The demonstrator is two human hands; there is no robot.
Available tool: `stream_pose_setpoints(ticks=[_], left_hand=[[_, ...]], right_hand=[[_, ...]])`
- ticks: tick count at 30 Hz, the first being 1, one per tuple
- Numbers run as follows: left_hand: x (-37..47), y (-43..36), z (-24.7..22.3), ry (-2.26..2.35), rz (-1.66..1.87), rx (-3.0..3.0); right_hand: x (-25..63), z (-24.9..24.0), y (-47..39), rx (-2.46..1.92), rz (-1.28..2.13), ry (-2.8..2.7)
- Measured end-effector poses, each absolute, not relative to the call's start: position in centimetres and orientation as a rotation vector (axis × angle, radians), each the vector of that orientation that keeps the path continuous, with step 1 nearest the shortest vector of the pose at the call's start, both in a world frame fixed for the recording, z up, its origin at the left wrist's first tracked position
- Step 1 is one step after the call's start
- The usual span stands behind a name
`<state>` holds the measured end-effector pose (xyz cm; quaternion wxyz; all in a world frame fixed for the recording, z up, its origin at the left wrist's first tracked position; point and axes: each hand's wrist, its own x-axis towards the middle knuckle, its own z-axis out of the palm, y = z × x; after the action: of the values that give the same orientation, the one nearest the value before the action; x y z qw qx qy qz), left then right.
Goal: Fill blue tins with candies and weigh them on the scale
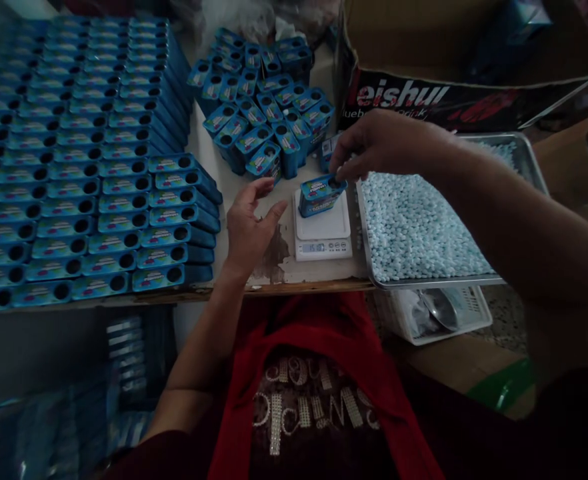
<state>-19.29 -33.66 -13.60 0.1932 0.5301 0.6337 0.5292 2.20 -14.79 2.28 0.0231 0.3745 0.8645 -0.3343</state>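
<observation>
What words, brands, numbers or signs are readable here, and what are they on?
"leishui": carton; first letter unclear.
"Drink": same carton, faint; the word before it is partly hidden.
Scale: display digits too blurred to read surely.
Blue boxes: label print too small.
Shirt: sparkly letters, partly covered, no word readable.

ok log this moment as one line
right hand: at right end of blue box | blue box: on scale | left hand: open, beside scale | tray: holds pale pellets
</observation>
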Motion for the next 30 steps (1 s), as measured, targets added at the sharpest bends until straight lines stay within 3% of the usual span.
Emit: stream_pose_setpoints(ticks=[9, 14, 18, 24, 30], left_hand=[[-19.0, -33.5, -14.0, 1.801, 1.495, 1.576], [-19.5, -33.4, -13.4, 1.816, 1.502, 1.594], [-19.8, -33.2, -12.7, 1.815, 1.492, 1.635], [-19.1, -32.8, -11.2, 1.788, 1.46, 1.792], [-18.1, -30.6, -10.9, 1.808, 1.273, 1.961]], right_hand=[[1.9, 0.2, -13.9, 0.952, -0.81, 2.923], [1.6, 2.8, -16.0, 1.203, -0.504, 2.906], [3.6, 3.9, -15.2, 1.404, -0.557, 2.916], [9.4, -1.2, -12.3, 1.426, -0.134, 2.49], [14.8, -4.2, -12.6, 1.535, -0.358, 2.591]])
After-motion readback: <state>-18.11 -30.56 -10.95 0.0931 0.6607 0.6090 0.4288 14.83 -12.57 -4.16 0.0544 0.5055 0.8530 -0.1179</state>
